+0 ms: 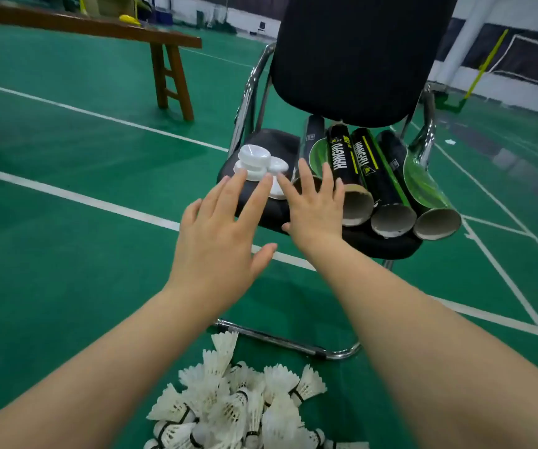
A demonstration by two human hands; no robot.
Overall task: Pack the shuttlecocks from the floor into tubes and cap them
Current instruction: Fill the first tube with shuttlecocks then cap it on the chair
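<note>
A heap of white feather shuttlecocks [241, 403] lies on the green floor at the bottom of the view. Several black-and-green cardboard tubes [387, 189] lie side by side on the black chair seat [380, 246], open ends toward me. White plastic caps [254, 163] are stacked on the seat's left side. My left hand [219, 241] hovers with fingers spread just in front of the caps and holds nothing. My right hand [316, 209], also spread and empty, is over the mouth of the leftmost tube, partly hiding it.
The chair has a tall black back [358, 56] and chrome frame, whose floor rail [290, 341] runs just beyond the shuttlecock heap. A wooden bench [170, 69] stands at the back left. White court lines cross the floor.
</note>
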